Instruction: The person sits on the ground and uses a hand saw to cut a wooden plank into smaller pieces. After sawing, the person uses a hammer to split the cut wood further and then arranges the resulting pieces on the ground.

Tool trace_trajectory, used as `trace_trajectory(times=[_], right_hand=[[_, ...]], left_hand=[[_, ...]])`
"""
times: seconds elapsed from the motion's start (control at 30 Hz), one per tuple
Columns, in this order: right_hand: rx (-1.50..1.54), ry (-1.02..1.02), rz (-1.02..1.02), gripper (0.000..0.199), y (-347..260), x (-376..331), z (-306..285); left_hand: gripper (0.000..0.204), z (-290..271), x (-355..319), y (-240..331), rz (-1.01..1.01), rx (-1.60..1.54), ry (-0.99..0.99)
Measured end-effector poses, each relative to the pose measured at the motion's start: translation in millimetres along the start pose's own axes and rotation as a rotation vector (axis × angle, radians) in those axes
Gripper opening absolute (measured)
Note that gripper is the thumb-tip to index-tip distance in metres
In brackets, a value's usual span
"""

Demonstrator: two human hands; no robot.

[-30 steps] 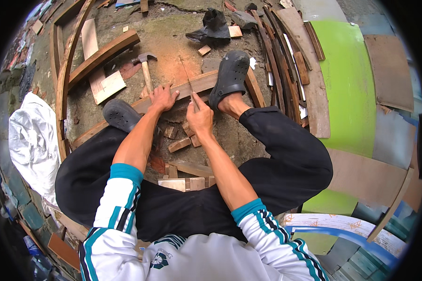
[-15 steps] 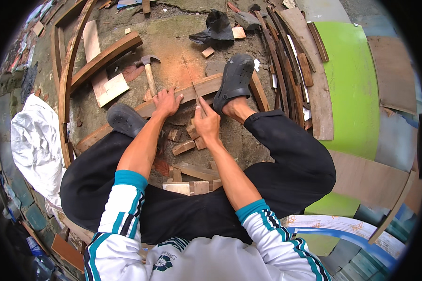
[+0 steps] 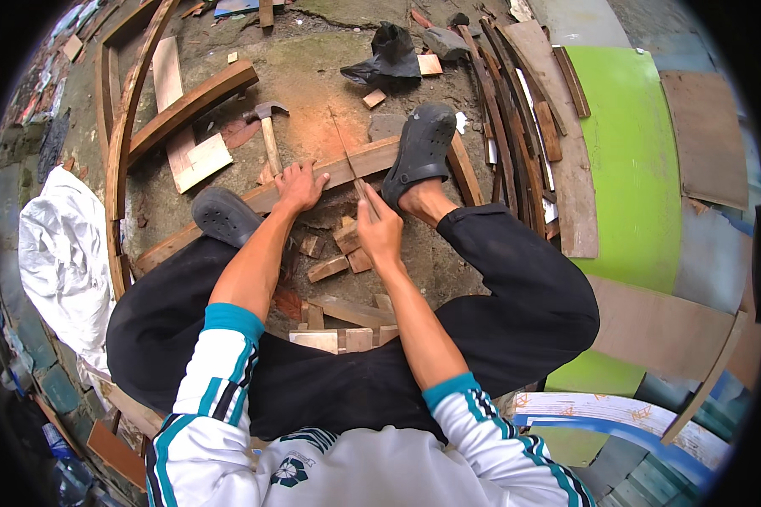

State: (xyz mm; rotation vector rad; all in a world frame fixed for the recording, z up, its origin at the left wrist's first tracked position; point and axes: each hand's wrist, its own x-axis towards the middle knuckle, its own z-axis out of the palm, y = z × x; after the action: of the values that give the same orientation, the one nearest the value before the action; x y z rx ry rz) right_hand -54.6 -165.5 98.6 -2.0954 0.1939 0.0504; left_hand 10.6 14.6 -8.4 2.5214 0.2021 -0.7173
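A long wooden beam (image 3: 347, 170) lies slantwise across the ground ahead of me, with a dark clog on its right part and the other clog by its left part. My left hand (image 3: 298, 188) grips it near the middle, fingers bent over its top. In my right hand (image 3: 380, 230) is the handle of a handsaw. The thin blade of the handsaw (image 3: 344, 149) crosses the beam just right of my left hand, its tip pointing away. My fingers hide most of the handle.
A claw hammer (image 3: 268, 127) lies beyond my left hand. Several wood offcuts (image 3: 327, 269) are scattered between my legs. Curved timber pieces (image 3: 120, 144) stand at the left, by a white sack (image 3: 63, 262). Stacked strips (image 3: 516, 127) and a green board (image 3: 630, 152) lie right.
My right hand has drawn the saw slightly back toward me and to the right. The left hand keeps its place on the beam.
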Motion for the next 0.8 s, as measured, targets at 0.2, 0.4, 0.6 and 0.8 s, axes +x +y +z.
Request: trace_trajectory(times=[0.2,0.4,0.6,0.8], right_hand=[[-0.061,-0.139,0.111,0.043,-39,-16,-16],[-0.065,-0.146,0.130,0.041,-74,-127,-93],[-0.157,-0.102,0.181,0.045,-46,35,23],[-0.067,-0.171,0.079,0.044,-56,-68,-48]], left_hand=[[0.070,-14,10,-13,-0.045,0.037,-0.060],[0.069,-9,5,-14,-0.002,-0.024,-0.010],[0.068,-5,13,-7,0.027,-0.013,0.062],[0.068,-10,0,-17,0.003,-0.025,0.028]])
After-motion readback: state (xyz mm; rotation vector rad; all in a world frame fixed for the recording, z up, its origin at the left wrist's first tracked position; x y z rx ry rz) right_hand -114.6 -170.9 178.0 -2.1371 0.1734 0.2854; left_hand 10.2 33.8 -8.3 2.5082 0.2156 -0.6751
